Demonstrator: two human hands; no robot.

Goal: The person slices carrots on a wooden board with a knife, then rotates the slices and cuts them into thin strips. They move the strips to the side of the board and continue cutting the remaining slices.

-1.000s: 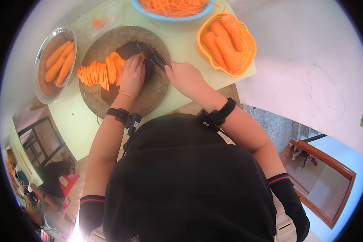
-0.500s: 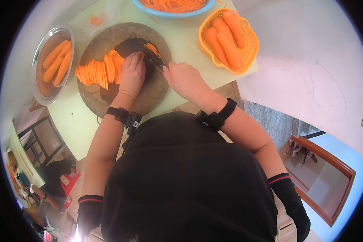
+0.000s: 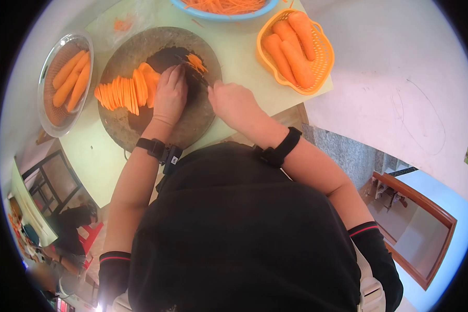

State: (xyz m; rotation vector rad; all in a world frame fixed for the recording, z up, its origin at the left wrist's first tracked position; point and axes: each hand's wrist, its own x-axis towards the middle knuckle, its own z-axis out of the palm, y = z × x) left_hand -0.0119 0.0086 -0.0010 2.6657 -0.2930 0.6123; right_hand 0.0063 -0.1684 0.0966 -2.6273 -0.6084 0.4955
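Observation:
On the round chopping board (image 3: 192,125) lies a fanned row of carrot slices (image 3: 120,94). My left hand (image 3: 170,98) presses down on the right end of that row, its fingers together. My right hand (image 3: 234,104) is closed round the handle of a knife (image 3: 199,78), whose dark blade points up and left, close to my left fingertips. Part of the blade is hard to make out against the dark wet patch of the board. A small heap of carrot shreds (image 3: 196,63) sits just beyond the blade.
A yellow basket (image 3: 325,67) with several whole carrots stands at the right. At the left is an oval tray (image 3: 45,112) with more carrots. A blue basin (image 3: 221,16) of shredded carrot stands at the top. Another person (image 3: 70,234) shows at the lower left.
The knife and my right hand have shifted slightly, and the blade now shows as a thinner dark shape. More of the carrot shreds beside it is visible. My left hand stays on the slices.

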